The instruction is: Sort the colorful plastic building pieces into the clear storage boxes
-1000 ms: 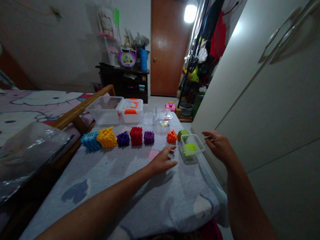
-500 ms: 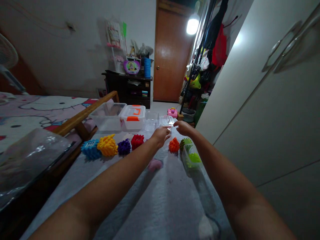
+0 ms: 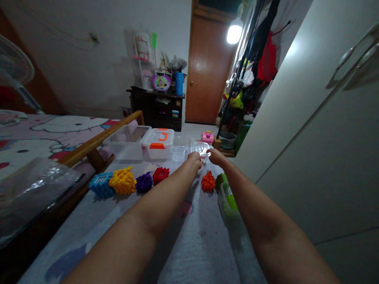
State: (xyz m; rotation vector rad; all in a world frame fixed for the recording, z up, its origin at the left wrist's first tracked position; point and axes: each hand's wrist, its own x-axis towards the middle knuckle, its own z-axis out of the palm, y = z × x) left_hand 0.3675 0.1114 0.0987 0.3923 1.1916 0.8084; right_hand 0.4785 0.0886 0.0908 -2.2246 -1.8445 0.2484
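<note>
Both my arms stretch forward over the cloth-covered surface. My left hand [image 3: 195,158] has its fingers curled at the near left edge of a small clear plastic container [image 3: 200,147]. Across from it, my right hand [image 3: 215,156] closes on the container's right edge; part of the grip is too small to make out. Nearer me sit an orange bristly block cluster [image 3: 208,182] and, partly behind my right forearm, an olive green one [image 3: 220,180]. A clear tub with bright green pieces [image 3: 226,205] stands beside that forearm. My left forearm partly covers a red block cube [image 3: 160,174].
Blue [image 3: 102,185], yellow [image 3: 122,181] and purple block clusters [image 3: 144,183] line the left. Behind them stand a large clear bin [image 3: 126,148], an orange-latched box [image 3: 158,144] and another clear container [image 3: 180,152]. A wooden bed rail [image 3: 97,136] borders the left, a white cabinet [image 3: 310,157] the right.
My hands have come down onto the small clear container, and the left fingers have curled in at its edge. The view has shifted slightly. The block clusters stay in place.
</note>
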